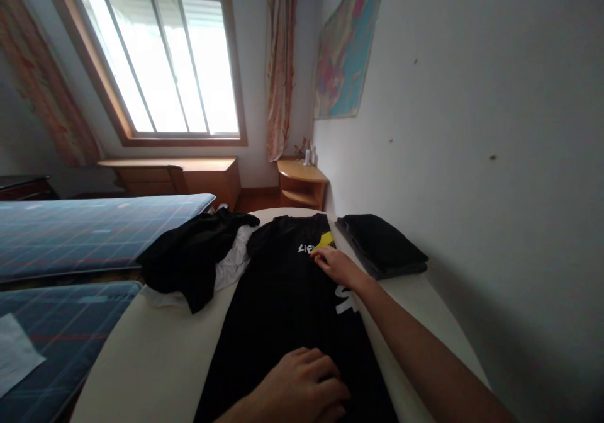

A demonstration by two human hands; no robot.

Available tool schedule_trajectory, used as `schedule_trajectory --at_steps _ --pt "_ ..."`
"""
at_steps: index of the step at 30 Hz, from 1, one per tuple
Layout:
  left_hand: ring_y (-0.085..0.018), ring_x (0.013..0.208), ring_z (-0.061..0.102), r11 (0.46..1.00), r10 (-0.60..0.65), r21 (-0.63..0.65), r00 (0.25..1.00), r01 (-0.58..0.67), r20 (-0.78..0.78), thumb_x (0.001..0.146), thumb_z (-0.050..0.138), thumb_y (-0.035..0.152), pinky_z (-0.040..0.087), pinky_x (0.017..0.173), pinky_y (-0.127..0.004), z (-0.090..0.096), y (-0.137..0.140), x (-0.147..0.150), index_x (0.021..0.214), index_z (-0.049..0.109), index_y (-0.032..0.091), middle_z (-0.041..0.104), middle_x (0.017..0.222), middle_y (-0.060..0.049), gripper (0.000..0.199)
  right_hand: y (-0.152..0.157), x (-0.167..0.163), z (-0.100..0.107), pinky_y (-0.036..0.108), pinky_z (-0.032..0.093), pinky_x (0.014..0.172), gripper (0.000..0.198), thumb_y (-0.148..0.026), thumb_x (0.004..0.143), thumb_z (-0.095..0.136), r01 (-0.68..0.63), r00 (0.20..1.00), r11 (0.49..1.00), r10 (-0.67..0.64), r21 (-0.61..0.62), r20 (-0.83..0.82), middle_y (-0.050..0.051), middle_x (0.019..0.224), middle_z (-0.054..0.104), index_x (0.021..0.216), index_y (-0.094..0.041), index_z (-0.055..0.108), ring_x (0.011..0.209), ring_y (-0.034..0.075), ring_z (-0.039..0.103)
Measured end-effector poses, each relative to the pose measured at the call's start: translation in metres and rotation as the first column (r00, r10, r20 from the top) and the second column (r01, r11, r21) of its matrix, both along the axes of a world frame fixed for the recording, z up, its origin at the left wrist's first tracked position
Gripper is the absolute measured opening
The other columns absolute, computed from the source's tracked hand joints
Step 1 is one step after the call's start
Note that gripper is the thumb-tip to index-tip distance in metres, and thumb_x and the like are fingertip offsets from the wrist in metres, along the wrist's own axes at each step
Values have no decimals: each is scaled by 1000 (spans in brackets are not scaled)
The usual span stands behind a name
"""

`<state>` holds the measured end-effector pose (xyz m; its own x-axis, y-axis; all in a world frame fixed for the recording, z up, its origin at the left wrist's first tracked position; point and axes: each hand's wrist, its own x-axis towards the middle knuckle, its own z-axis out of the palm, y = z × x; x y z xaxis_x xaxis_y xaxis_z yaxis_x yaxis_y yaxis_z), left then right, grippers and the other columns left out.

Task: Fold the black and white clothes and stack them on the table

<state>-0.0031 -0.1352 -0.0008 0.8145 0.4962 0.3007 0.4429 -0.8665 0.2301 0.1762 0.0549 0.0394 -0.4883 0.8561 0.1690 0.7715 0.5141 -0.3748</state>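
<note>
One black short-sleeved T-shirt [283, 303] with white lettering and a yellow print lies lengthwise on one pale, round-edged table [146, 354], collar at the far end. The right grip [337, 267] appears pinched on its fabric beside the yellow print; whether the left grip [304, 382], curled over the lower part, holds cloth cannot be told. Likely light, soft and limp, the shirt seems best held at shoulder and hem. Flanking it: one folded dark fabric stack [384, 243], one loose black-and-white clothing heap [189, 256].

One head-worn view, facing forward and down — hands [304, 382] near, window [163, 61] far
</note>
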Motion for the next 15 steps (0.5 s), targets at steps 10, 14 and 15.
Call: schedule_trajectory --at_steps 10,14,15 --pt "-19 93 62 976 212 -75 969 -204 123 89 63 26 50 82 -33 6 -1 2 110 64 28 68 102 -1 21 12 23 7 25 48 85 26 -11 86 59 -112 976 994 113 -20 186 5 102 77 101 -21 78 95 19 70" --pt "-20 99 61 962 261 -114 959 -248 113 88 64 21 50 86 -34 9 -4 3 112 64 27 67 107 -2 25 14 25 7 24 48 83 21 -15 87 62 -173 952 985 171 -15 252 5 102 76 98 -23 78 92 18 69" --pt "-20 99 61 961 262 -122 959 -249 106 88 64 21 50 87 -34 10 -4 3 113 64 27 67 107 -3 25 14 25 8 23 47 82 20 -16 87 63 -183 947 983 179 -7 267 5 102 76 98 -23 78 91 18 69"
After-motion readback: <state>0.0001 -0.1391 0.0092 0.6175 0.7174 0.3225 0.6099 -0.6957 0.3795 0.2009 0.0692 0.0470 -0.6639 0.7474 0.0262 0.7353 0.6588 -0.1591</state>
